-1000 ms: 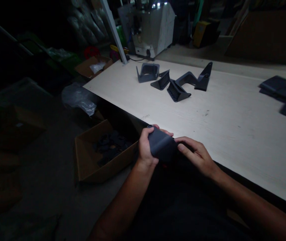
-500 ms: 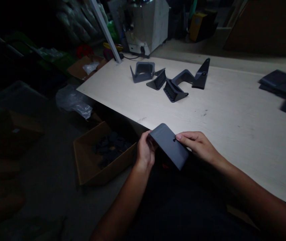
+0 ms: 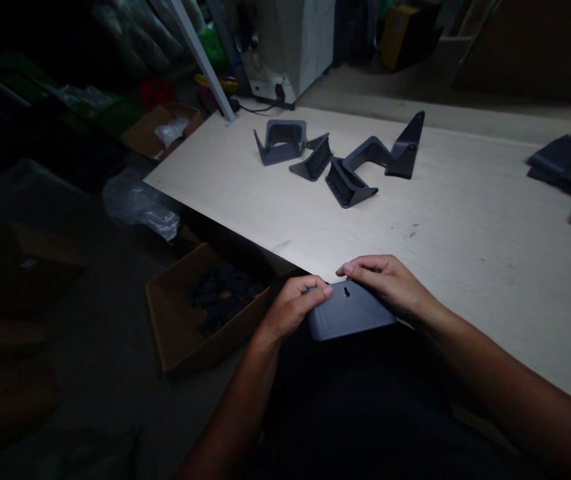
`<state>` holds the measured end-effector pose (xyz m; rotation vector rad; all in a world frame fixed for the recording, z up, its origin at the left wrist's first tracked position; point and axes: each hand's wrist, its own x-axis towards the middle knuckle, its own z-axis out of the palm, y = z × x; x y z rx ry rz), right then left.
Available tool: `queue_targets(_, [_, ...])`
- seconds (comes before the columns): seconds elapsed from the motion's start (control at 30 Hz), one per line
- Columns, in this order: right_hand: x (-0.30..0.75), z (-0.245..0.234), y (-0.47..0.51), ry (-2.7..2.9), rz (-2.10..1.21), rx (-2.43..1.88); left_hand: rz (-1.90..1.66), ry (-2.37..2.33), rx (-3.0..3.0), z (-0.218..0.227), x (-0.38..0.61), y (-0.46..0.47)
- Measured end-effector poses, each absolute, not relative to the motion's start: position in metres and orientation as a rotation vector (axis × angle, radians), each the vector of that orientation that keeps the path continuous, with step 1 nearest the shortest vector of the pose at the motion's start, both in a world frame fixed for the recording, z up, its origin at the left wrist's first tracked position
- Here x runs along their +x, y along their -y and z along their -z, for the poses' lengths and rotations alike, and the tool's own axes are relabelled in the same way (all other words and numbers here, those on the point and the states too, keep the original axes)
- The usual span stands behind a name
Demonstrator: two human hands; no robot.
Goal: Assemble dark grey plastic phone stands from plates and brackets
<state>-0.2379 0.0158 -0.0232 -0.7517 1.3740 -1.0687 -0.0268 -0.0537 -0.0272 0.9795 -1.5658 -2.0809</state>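
A grey plastic bracket point(image 3: 353, 315) with a keyhole-shaped slot is held between my two hands, close to the table's front edge. My left hand point(image 3: 295, 303) is closed on its left end, thumb on the flat face beside the slot. My right hand point(image 3: 390, 283) grips the upper right edge, with thumb and index finger near each other just above the slot. The fingers behind the part are hidden. Farther back on the table stand similar dark grey brackets, among them an angled one point(image 3: 283, 143) and a ribbed one point(image 3: 348, 183).
The pale table point(image 3: 245, 193) has its front edge just ahead of me. Dark flat parts point(image 3: 565, 163) lie at its right. Below on the left, a cardboard box point(image 3: 175, 333) holds many dark pieces. A metal post point(image 3: 203, 63) and a white machine point(image 3: 290, 47) stand behind.
The bracket has turned so its long edge lies nearly level, and it sits lower. My left thumb has come onto its face; my right hand has moved slightly up and left.
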Motion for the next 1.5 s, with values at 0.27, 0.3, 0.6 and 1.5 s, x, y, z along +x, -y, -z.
queue_targets(0.27, [-0.272,0.016,-0.012,-1.685,1.383,-0.946,1.802,1.178,1.077,0.033,-0.024,0.066])
queue_targets(0.3, [-0.274,0.016,-0.013,-1.643,1.370,-0.884,1.765,1.154,1.069,0.032,-0.024,0.067])
queue_targets(0.6, [-0.239,0.004,-0.006,-1.116,1.250,-0.650,1.892,1.486,0.876,0.016,-0.030,0.078])
queue_targets(1.5, [-0.203,0.027,-0.007,-1.306,1.181,-1.315,1.909,0.852,0.847,0.000,-0.046,0.075])
